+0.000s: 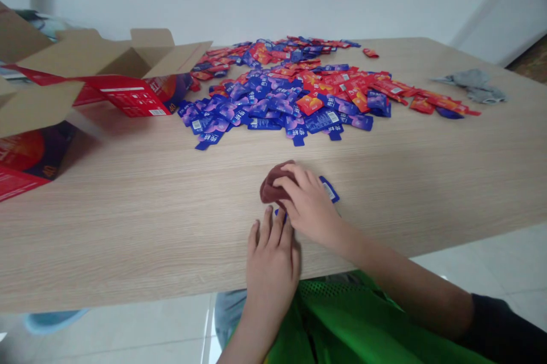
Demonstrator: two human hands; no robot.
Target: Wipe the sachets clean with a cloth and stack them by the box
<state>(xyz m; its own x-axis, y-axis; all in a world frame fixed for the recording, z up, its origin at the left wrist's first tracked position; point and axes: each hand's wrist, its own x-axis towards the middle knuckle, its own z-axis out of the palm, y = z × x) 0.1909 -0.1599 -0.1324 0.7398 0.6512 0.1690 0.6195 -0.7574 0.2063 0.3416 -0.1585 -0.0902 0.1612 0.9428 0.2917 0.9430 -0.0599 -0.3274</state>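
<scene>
Near the front edge of the table, my right hand (310,201) is closed on a bunched brown cloth (273,184). Beneath that hand lies a blue packet (329,188); one end shows to the right and most of it is covered. My left hand (273,256) lies flat on the tabletop with its fingers stretched forward. Its fingertips touch a small blue edge (280,213), which looks like part of the same packet.
A wide heap of blue packets (269,102) and red packets (337,82) spreads across the table (171,210). Open red cartons (132,96) stand at the left. Grey gloves or cloth (474,85) lie at the right. A light-blue basin (55,321) is on the floor.
</scene>
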